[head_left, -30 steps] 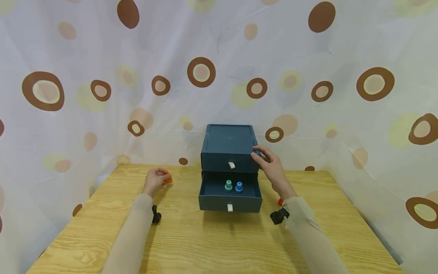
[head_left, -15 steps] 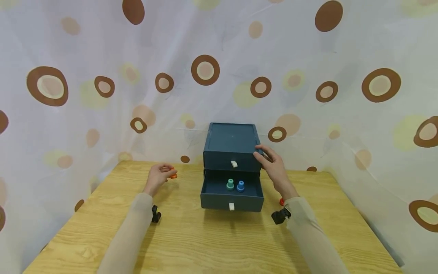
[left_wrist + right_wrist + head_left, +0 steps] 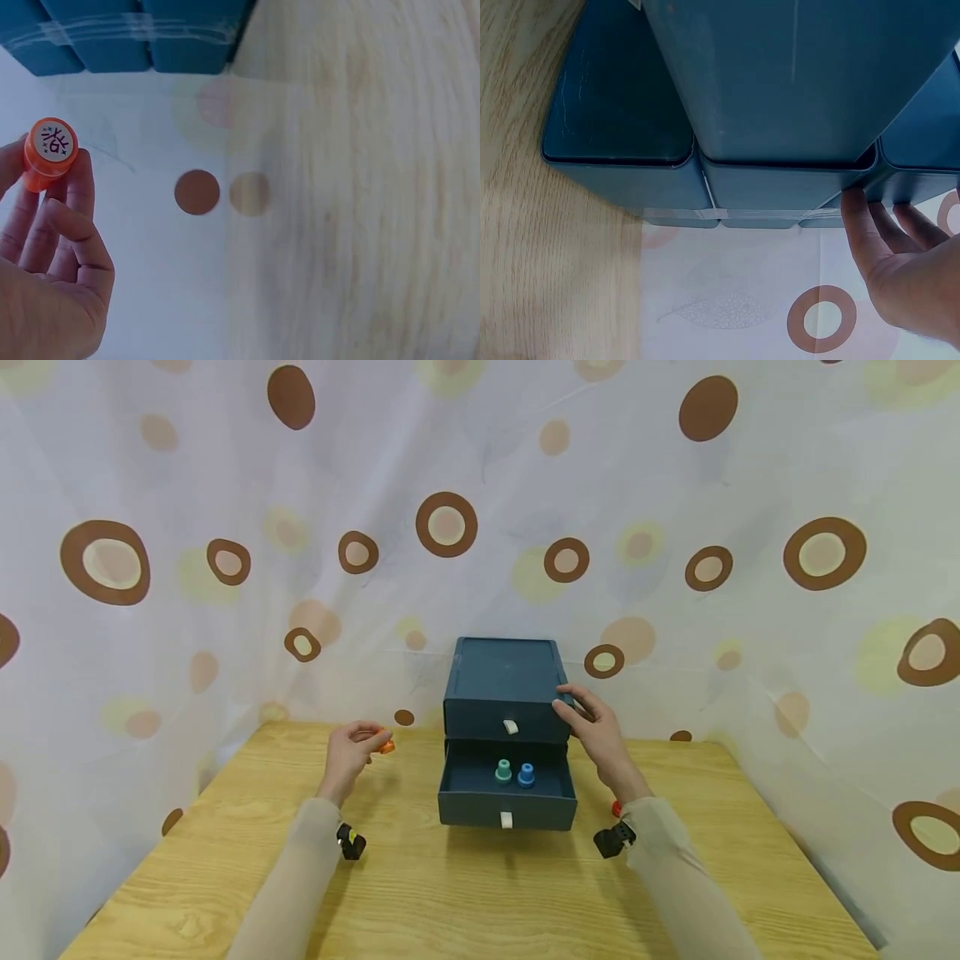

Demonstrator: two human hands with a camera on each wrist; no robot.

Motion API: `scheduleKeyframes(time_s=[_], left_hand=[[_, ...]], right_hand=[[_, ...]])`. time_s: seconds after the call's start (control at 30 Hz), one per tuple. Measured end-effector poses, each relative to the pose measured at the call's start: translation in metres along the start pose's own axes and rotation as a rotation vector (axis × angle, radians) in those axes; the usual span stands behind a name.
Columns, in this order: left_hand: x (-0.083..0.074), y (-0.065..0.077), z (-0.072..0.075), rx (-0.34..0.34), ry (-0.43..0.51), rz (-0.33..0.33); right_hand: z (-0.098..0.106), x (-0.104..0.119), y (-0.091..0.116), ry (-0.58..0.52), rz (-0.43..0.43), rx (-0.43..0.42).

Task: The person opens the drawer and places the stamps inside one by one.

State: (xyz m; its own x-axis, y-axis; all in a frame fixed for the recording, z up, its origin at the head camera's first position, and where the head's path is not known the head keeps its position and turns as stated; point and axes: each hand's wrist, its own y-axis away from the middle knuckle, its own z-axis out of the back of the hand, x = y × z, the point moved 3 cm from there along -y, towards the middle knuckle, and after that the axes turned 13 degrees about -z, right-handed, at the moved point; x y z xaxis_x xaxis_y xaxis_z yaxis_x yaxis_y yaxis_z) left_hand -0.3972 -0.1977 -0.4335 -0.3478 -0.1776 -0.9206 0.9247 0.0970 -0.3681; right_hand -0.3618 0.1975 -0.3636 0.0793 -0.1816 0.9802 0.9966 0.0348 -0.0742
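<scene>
Left hand (image 3: 348, 758) and orange stamp (image 3: 387, 747) have come closer to the drawer cabinet (image 3: 506, 670) over the last second; left of it, thumb and fingers pinch the stamp, probably light, stiff plastic, a little slick, best held round its sides, clear of the printed face (image 3: 55, 141). Likely light and rigid too, the cabinet has its lower drawer (image 3: 468, 810) pulled out, and at its right the right hand (image 3: 600, 733) touches the upper corner, thumb and fingers apart.
</scene>
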Motion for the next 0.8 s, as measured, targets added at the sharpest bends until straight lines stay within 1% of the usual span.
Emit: scheduleKeyframes(time_s=[0.13,0.37,0.5,0.63,0.7,0.8], left_hand=[[-0.008,0.004,-0.002,-0.012,0.019,0.012],[-0.018,0.006,-0.005,-0.009,0.015,-0.024],[-0.023,0.007,-0.009,0.014,0.020,-0.058],[-0.029,0.009,-0.013,0.044,0.052,-0.062],[-0.034,0.010,-0.014,0.055,0.066,-0.056],[-0.046,0.015,-0.015,0.069,0.060,-0.059]], right_hand=[[0.000,-0.001,0.000,-0.005,0.001,-0.003],[0.000,0.000,0.000,0.001,0.003,-0.004],[0.000,0.001,0.000,0.003,0.004,-0.002],[0.000,0.001,0.001,0.012,0.007,-0.008],[0.000,0.002,0.001,0.017,0.009,-0.011],[0.000,0.001,0.001,0.022,0.008,-0.019]])
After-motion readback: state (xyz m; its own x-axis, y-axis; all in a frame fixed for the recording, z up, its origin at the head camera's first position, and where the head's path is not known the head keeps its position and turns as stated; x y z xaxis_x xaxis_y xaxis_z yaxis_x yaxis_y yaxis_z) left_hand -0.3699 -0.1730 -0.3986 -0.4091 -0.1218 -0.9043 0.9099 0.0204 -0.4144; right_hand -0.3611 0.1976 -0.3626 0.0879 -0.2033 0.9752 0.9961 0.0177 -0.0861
